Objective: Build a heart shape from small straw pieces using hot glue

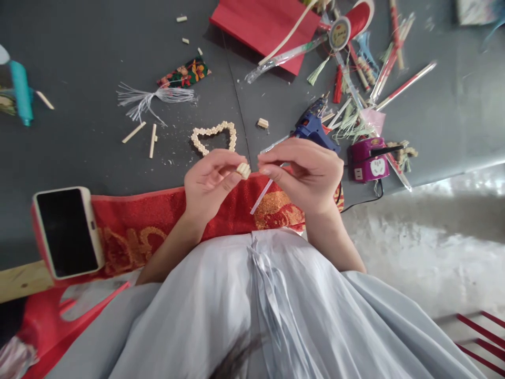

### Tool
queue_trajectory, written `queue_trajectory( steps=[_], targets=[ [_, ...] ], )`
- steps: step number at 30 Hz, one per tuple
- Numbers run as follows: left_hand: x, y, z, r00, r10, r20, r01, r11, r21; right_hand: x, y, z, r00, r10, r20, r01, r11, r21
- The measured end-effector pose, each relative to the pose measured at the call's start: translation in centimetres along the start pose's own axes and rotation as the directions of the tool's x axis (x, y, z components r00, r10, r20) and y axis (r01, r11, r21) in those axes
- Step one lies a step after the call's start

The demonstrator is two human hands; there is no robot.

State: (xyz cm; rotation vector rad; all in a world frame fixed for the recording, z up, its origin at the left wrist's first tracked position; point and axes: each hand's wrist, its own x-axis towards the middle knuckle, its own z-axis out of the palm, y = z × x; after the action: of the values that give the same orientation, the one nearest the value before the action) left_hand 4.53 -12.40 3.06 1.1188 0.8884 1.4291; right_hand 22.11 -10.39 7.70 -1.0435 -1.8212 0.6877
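My left hand (pixel 211 181) pinches a small cream bundle of short pieces (pixel 243 170) between thumb and fingertips. Just to its right, my right hand (pixel 305 171) has thumb and fingers pressed together; whatever they hold is too small to make out. A thin translucent strip (pixel 261 197) slants down below the right fingers. Behind my left hand lies a heart-shaped cream ring (pixel 232 138). Another small cream bundle (pixel 262 123) rests on the dark table (pixel 158 31). The blue glue gun (pixel 311 126) is partly hidden behind my right hand.
A red towel (pixel 138 216) lies along the table's front edge, with a phone (pixel 67 231) on its left end. Red paper (pixel 264 26), a red spool (pixel 357 21), tassels and sticks are at the back right. A purple power socket (pixel 366 160) with a cable sits at right.
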Motion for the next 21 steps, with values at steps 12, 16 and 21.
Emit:
queue_trajectory(
  steps=[12, 16, 21],
  targets=[
    [0.2, 0.6, 1.3, 0.870, -0.474, 0.131, 0.492, 0.847, -0.199, -1.1, 1.8, -1.5, 0.982, 0.018, 0.188, -0.035, 0.996, 0.087],
    [-0.8, 0.1, 1.8, 0.875, -0.473, 0.105, 0.482, 0.871, -0.089, -2.5, 2.1, -1.7, 0.976, 0.144, 0.166, -0.166, 0.978, 0.123],
    [-2.3, 0.3, 1.7, 0.865, -0.498, 0.063, 0.498, 0.867, 0.014, -4.3, 2.3, -1.0, 0.933, 0.282, 0.223, -0.315, 0.940, 0.133]
  ],
)
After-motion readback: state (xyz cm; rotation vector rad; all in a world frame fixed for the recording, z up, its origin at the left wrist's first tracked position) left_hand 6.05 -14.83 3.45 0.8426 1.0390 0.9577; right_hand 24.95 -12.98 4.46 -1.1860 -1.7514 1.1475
